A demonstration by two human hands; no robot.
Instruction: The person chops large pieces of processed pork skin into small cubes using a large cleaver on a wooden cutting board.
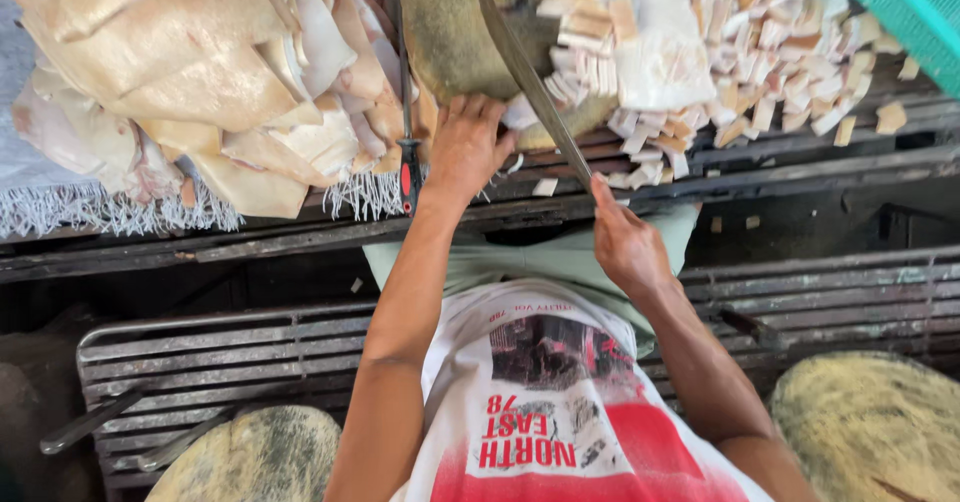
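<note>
Here, seen from above, a person stands at a slatted dark desk (800,177) and works with both bare hands. The right hand (628,247) has its grip closed tight around the handle of a long knife (530,87), whose blade slants up and to the left across a round wooden chopping block (450,32). The left hand (466,147) rests flat, fingers spread and loose, on the near edge of that block, holding nothing, just left of the blade. Right of the blade, on the block and spilling onto the desk, lies a heap of small pale cut pieces (760,52), cream and tan squares too many to count; one larger white slab (660,67) lies among them. To the left sits a big pile of uncut pale sheets (190,72), which look like skin or fat, though the view is too soft to be sure, lying on a grey woven cloth with a frayed white fringe (110,212). Between pile and block lies one thin rod with a red and black handle (408,167), perhaps a sharpening steel. A teal mesh basket (905,7) shows at the upper right corner. Two more round blocks show at the bottom, one left (250,457) and one right (870,422). The person's white shirt carries a red and black printed panel (550,402).
</note>
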